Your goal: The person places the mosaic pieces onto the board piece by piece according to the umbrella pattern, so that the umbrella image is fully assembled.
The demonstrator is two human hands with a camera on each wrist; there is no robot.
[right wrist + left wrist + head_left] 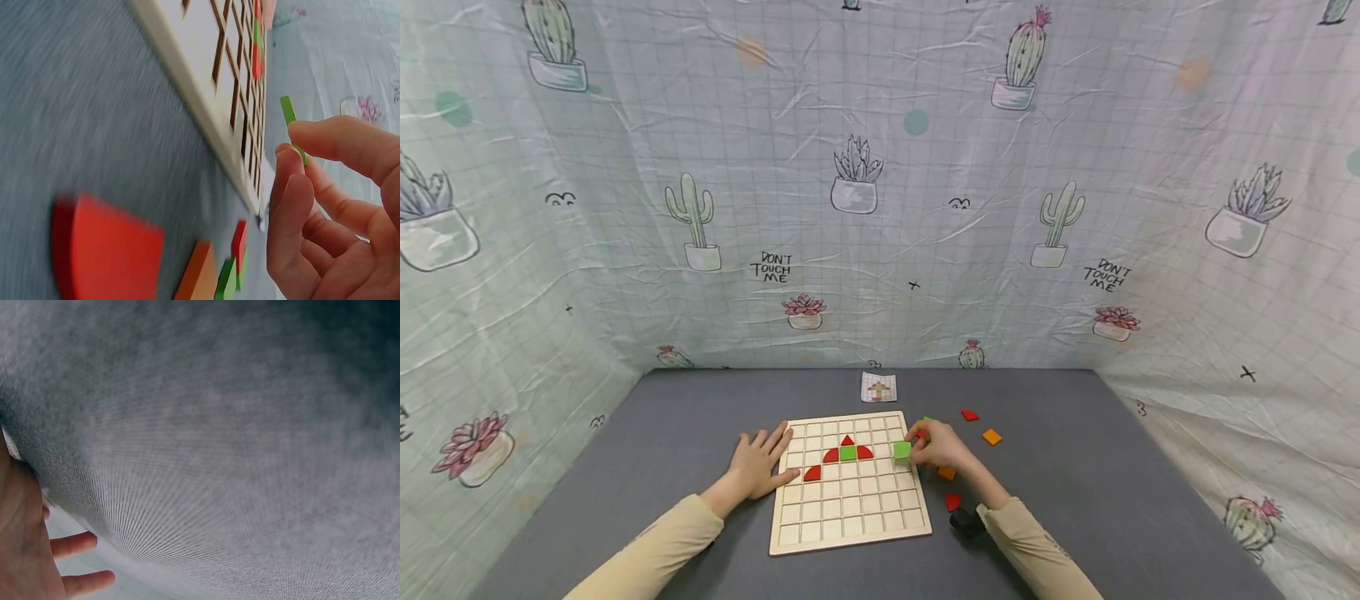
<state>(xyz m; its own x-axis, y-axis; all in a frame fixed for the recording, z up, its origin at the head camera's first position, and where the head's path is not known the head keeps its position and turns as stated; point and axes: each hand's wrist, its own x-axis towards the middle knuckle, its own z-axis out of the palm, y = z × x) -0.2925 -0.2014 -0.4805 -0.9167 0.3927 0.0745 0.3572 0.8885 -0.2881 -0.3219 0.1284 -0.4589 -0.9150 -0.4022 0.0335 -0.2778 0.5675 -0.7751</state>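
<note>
A green square tile is pinched between the thumb and fingers of my right hand, over the right edge of the wooden grid board. In the right wrist view the thin green tile stands edge-on in the fingertips of the right hand. On the board, a green square has a red triangle above it and red quarter-round pieces on both sides; another red piece lies lower left. My left hand, fingers spread, rests at the board's left edge.
Right of the board lie loose orange, red and green pieces. A small card with a printed pattern is behind the board. A black object is by my right sleeve. A patterned curtain stands behind the grey table.
</note>
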